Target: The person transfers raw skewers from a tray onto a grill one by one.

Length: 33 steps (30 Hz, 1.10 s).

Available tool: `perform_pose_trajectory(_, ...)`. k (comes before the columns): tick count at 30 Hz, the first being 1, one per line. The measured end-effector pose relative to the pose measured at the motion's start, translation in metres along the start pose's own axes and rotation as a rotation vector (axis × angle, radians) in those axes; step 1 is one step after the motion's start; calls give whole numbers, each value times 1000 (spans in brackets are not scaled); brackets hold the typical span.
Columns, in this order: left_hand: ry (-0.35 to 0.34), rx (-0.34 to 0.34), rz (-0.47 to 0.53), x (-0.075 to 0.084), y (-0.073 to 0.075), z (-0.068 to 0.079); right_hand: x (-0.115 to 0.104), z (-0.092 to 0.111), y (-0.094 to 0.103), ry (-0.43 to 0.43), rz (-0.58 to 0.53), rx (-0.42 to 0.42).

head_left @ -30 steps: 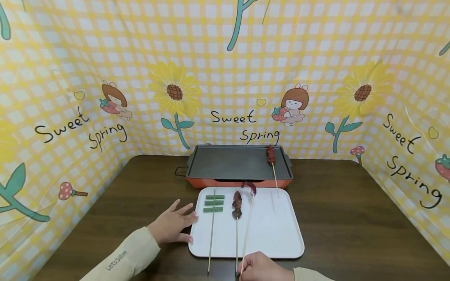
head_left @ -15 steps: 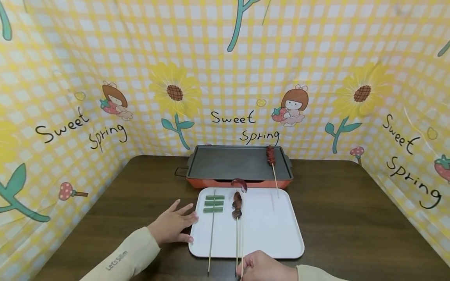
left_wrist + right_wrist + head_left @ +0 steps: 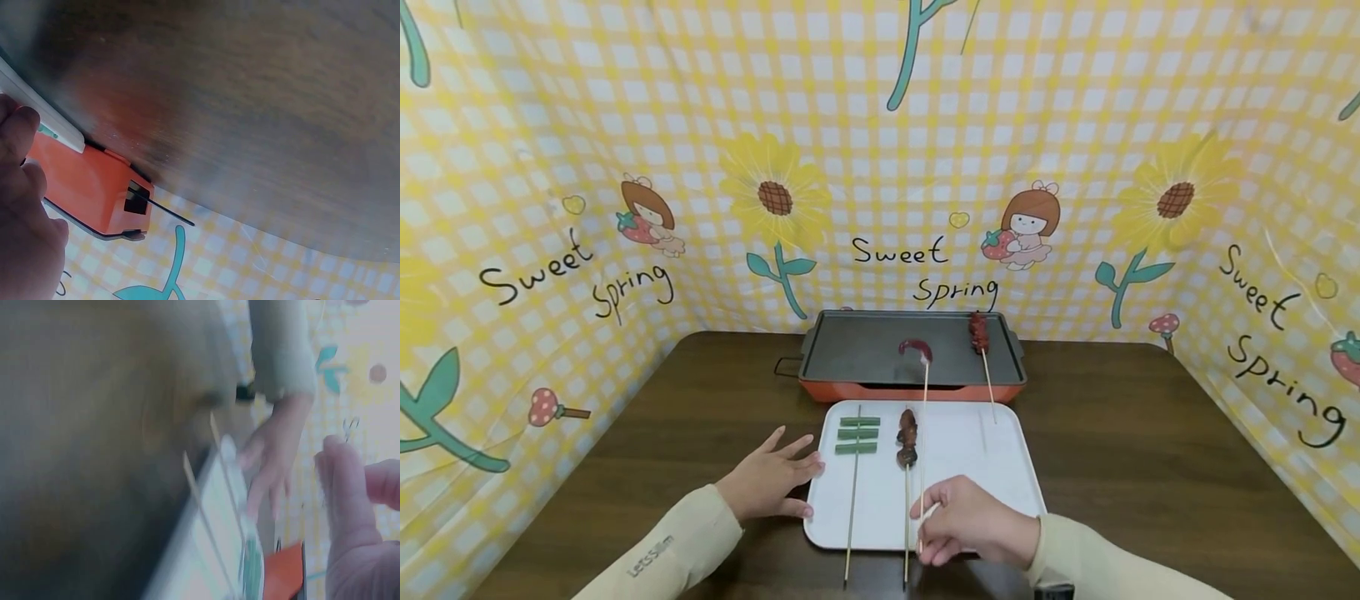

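Note:
My right hand (image 3: 972, 521) pinches the lower stick of a skewer with a curled purple-red piece (image 3: 916, 347), shaped like a tentacle, at its tip. That tip hangs over the grill pan, and whether it touches is unclear. My left hand (image 3: 767, 477) has its fingers spread, thumb and fingertips at the left rim of a white tray (image 3: 1000, 475). On the tray lie a skewer of green pieces (image 3: 856, 434) and a skewer of brown chunks (image 3: 907, 437). The right wrist view is blurred; the held stick cannot be made out there.
An orange electric grill with a flat dark pan (image 3: 857, 346) stands behind the tray. A red meat skewer (image 3: 979, 333) lies at the pan's right end, its stick reaching over the front edge. A checked cloth (image 3: 880, 167) hangs around the brown table (image 3: 1120, 450).
My right hand has moved forward over the tray, carrying the purple-red skewer's tip from the tray's back edge to above the pan. The left hand has stayed put.

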<state>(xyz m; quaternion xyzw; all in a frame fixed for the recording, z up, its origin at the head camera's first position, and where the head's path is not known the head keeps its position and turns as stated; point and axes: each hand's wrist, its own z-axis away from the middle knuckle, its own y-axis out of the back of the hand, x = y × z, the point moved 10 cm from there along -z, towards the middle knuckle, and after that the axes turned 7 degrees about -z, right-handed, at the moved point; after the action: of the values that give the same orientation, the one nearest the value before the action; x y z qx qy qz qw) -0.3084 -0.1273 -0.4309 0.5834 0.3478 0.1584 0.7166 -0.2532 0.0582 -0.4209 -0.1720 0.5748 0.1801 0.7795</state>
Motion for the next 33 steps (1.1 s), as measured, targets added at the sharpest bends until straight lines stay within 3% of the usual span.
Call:
perform_pose_trajectory(6, -2, -20, 20, -1, 1, -1, -24, -28, 33, 65, 82, 107)
perform_pose_trajectory(13, 8, -57, 36, -3, -4, 0, -42, -49, 48, 63, 135, 116)
perform_pose_trajectory(24, 20, -71, 36, 1, -7, 1, -64, -64, 85, 43, 216, 140)
perform_pose_trajectory(33, 48, -111, 53, 2, -7, 1, -62, -73, 106, 7, 176, 151)
